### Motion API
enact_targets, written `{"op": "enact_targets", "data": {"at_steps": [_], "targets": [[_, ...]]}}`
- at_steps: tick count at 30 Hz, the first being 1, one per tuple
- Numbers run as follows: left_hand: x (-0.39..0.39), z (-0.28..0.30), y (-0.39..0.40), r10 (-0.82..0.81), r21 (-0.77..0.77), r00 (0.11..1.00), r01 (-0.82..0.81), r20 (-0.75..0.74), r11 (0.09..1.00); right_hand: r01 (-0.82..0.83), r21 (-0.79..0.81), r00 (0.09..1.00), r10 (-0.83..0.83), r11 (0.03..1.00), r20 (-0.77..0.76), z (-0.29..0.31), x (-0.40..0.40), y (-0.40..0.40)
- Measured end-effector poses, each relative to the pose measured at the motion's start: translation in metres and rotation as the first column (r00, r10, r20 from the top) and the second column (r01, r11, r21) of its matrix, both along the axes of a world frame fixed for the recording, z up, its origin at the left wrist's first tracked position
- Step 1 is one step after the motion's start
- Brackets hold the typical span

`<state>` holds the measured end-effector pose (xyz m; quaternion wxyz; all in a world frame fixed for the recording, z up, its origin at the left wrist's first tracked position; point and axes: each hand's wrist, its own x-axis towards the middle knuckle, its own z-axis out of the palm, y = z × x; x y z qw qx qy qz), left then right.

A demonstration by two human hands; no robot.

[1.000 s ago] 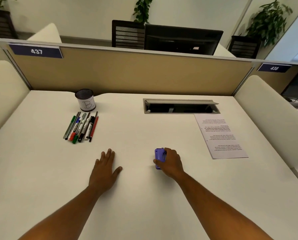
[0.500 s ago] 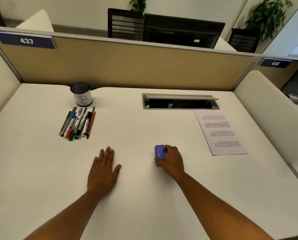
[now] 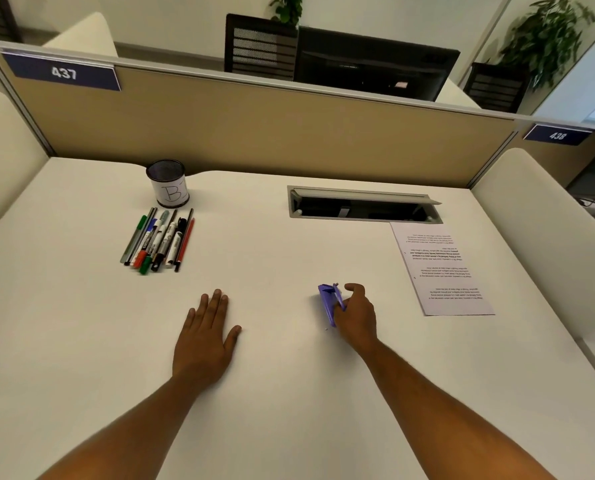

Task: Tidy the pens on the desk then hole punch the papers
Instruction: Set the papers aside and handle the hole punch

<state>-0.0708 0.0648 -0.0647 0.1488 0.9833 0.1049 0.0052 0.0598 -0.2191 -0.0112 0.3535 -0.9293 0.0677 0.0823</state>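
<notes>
Several pens and markers point(image 3: 159, 241) lie side by side on the white desk point(image 3: 81, 323), just in front of a mesh pen cup point(image 3: 167, 183) labelled "B". A printed sheet of paper point(image 3: 439, 271) lies at the right, below the cable slot. My right hand point(image 3: 354, 315) grips a small purple hole punch point(image 3: 329, 301) near the desk's middle, tilted up on its side, left of the paper. My left hand point(image 3: 204, 337) rests flat on the desk with fingers spread, holding nothing, below and right of the pens.
A grey cable slot point(image 3: 363, 204) with its lid raised is set into the desk at the back. A tan partition point(image 3: 254, 133) with signs 437 and 438 closes off the far edge. Cream side panels point(image 3: 545, 237) flank the desk.
My right hand has tipped the purple hole punch up and turned it slightly. The left hand stays flat in place. The camera view has shifted a little.
</notes>
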Motion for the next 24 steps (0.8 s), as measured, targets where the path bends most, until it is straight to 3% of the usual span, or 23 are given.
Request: {"op": "enact_targets", "data": {"at_steps": [7, 14, 24], "targets": [[-0.001, -0.002, 0.000, 0.004, -0.004, 1.000, -0.004, 0.008, 1.000, -0.054, -0.174, 0.997, 0.062, 0.983, 0.039, -0.007, -0.006, -0.006], [-0.001, -0.002, 0.001, 0.002, 0.004, 1.000, -0.002, 0.007, 1.000, 0.073, -0.080, 0.994, -0.066, 0.994, 0.088, -0.006, -0.010, -0.014], [-0.001, -0.002, 0.000, 0.005, -0.010, 1.000, -0.005, 0.014, 1.000, 0.047, -0.219, 0.991, -0.017, 0.975, 0.135, -0.003, -0.015, -0.041]]}}
